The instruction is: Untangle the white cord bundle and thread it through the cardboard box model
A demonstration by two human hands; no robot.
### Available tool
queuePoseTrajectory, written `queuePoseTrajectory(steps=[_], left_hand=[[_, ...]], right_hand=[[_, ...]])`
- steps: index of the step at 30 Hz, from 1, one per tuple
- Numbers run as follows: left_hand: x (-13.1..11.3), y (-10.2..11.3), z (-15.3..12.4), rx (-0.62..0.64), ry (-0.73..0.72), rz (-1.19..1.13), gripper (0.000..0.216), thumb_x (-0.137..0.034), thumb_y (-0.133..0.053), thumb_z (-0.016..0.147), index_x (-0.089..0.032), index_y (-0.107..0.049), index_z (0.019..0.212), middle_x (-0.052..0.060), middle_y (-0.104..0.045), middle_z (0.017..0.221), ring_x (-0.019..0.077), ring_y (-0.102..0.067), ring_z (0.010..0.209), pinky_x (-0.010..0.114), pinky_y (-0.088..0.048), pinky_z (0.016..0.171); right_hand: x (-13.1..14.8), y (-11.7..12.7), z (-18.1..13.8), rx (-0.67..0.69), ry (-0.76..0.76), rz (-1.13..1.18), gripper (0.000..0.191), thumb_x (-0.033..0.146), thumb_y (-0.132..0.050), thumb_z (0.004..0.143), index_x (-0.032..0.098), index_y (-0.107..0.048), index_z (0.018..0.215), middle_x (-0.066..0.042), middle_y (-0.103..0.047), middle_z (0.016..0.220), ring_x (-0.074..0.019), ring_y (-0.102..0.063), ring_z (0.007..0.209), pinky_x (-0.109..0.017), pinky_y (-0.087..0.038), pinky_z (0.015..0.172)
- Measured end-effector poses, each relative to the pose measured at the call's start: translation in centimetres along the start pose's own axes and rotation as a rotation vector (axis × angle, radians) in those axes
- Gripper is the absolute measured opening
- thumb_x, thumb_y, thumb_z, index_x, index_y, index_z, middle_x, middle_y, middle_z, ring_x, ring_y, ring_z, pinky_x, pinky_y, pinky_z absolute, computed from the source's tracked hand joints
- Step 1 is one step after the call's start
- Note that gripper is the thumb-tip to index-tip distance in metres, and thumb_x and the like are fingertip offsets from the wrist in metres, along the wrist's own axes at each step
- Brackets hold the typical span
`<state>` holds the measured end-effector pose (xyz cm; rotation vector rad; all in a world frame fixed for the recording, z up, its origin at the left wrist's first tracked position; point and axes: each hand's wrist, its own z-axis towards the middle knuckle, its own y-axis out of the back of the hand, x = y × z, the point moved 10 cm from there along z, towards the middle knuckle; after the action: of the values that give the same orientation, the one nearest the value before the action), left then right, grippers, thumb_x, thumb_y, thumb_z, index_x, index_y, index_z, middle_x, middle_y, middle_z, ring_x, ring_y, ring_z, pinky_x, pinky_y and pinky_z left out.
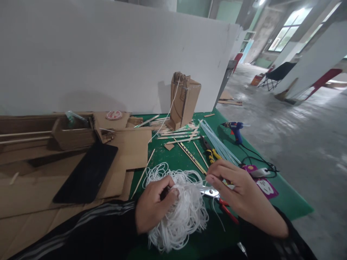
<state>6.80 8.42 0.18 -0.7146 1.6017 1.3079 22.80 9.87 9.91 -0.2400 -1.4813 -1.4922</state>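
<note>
A loose, tangled heap of white string (187, 213) lies on the green table at the front. My left hand (157, 202) is closed on the heap's left side, thumb and fingers pinching some strands. My right hand (235, 191) is pinched just right of the heap, and a thin strand of the string runs to its fingertips. A loose end hangs below that hand. Under it lie red-handled scissors (210, 192), their blades pointing into the string and their handles partly hidden by the hand.
Behind stands a cardboard box structure (184, 101) with string over its top. Wooden sticks (179, 135), pliers (208, 150), a blue glue gun (234, 130) and a purple power strip (264, 184) lie around. At left are cardboard pieces (138, 148) and a black tablet (86, 173).
</note>
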Motion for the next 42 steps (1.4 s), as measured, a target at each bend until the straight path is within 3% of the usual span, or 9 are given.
queuePoseTrajectory(steps=[5, 10, 14, 17, 19, 25, 29, 33, 42], left_hand=[[-0.2, -0.2, 0.1, 0.016, -0.006, 0.027, 0.030, -0.041, -0.043, 0.095, -0.020, -0.046, 0.073, -0.004, -0.047, 0.062, 0.0132, -0.043, 0.059, 0.026, -0.031, 0.057], [-0.3, -0.1, 0.0, -0.004, -0.015, 0.024, 0.029, -0.041, -0.043, 0.094, -0.020, -0.047, 0.074, -0.004, -0.046, 0.063, 0.0136, -0.044, 0.060, 0.026, -0.031, 0.058], [0.0, -0.3, 0.0, 0.014, -0.001, -0.016, 0.032, -0.044, -0.045, 0.094, -0.019, -0.048, 0.074, -0.004, -0.046, 0.062, 0.0126, -0.043, 0.059, 0.026, -0.030, 0.057], [0.1, -0.5, 0.1, 0.031, 0.007, -0.050, 0.033, -0.045, -0.046, 0.094, -0.019, -0.048, 0.074, -0.005, -0.044, 0.061, 0.0118, -0.041, 0.057, 0.025, -0.030, 0.055], [0.0, -0.4, 0.1, 0.029, 0.001, -0.057, 0.032, -0.043, -0.046, 0.094, -0.019, -0.048, 0.073, -0.005, -0.045, 0.062, 0.0119, -0.041, 0.059, 0.025, -0.031, 0.056], [-1.7, 0.5, -0.2, 0.006, -0.128, -0.101, 0.018, -0.034, -0.042, 0.095, -0.019, -0.051, 0.092, 0.000, -0.055, 0.078, 0.0138, -0.052, 0.063, 0.027, -0.039, 0.061], [-5.7, 2.3, -1.8, -0.145, -0.496, 0.151, 0.004, -0.016, -0.050, 0.081, -0.020, -0.049, 0.082, 0.004, -0.055, 0.093, 0.0182, -0.053, 0.080, 0.032, -0.041, 0.072], [-7.8, 0.6, -3.0, -0.057, -0.751, 0.466, 0.013, -0.010, -0.052, 0.078, -0.021, -0.058, 0.081, 0.005, -0.060, 0.095, 0.0196, -0.049, 0.082, 0.034, -0.039, 0.073], [-7.1, -0.3, -1.8, 0.025, -0.720, 0.572, 0.010, -0.016, -0.057, 0.085, -0.020, -0.061, 0.093, 0.005, -0.064, 0.099, 0.0212, -0.053, 0.090, 0.035, -0.040, 0.079]], right_hand=[[0.6, -0.1, -0.7, 0.062, 0.013, 0.481, 0.025, 0.031, -0.048, 0.099, 0.022, -0.053, 0.077, -0.004, -0.061, 0.098, -0.0207, -0.057, 0.099, -0.033, -0.044, 0.084], [0.6, -1.6, -0.7, 0.067, -0.001, 0.870, 0.028, 0.038, -0.045, 0.100, 0.022, -0.054, 0.079, -0.003, -0.064, 0.081, -0.0221, -0.062, 0.086, -0.038, -0.047, 0.080], [0.4, -3.0, -0.4, 0.067, -0.045, 0.459, 0.022, 0.035, -0.050, 0.099, 0.021, -0.061, 0.085, -0.001, -0.061, 0.077, -0.0165, -0.057, 0.072, -0.030, -0.042, 0.068], [0.8, -4.2, -0.2, 0.086, -0.014, 0.047, 0.008, 0.025, -0.057, 0.094, 0.021, -0.063, 0.098, -0.002, -0.063, 0.092, -0.0189, -0.056, 0.086, -0.034, -0.040, 0.080], [0.9, -5.3, 0.0, 0.128, 0.002, -0.066, 0.014, 0.022, -0.062, 0.090, 0.021, -0.062, 0.104, -0.004, -0.062, 0.100, -0.0215, -0.055, 0.095, -0.036, -0.039, 0.085], [0.2, -6.5, 0.3, 0.181, -0.004, -0.141, 0.008, 0.015, -0.063, 0.086, 0.019, -0.062, 0.093, -0.002, -0.059, 0.088, -0.0195, -0.054, 0.087, -0.032, -0.040, 0.076], [-0.2, -6.3, 0.4, 0.175, -0.011, -0.136, 0.006, 0.013, -0.060, 0.087, 0.018, -0.060, 0.086, -0.001, -0.057, 0.083, -0.0178, -0.053, 0.083, -0.030, -0.038, 0.072], [-0.3, -6.2, 0.5, 0.156, 0.001, -0.100, 0.011, 0.008, -0.059, 0.085, 0.018, -0.056, 0.082, 0.000, -0.057, 0.083, -0.0166, -0.052, 0.083, -0.028, -0.037, 0.072], [-0.7, -6.0, 0.7, 0.140, -0.015, -0.033, 0.012, 0.009, -0.057, 0.087, 0.019, -0.055, 0.081, 0.001, -0.055, 0.081, -0.0149, -0.052, 0.082, -0.026, -0.037, 0.071]])
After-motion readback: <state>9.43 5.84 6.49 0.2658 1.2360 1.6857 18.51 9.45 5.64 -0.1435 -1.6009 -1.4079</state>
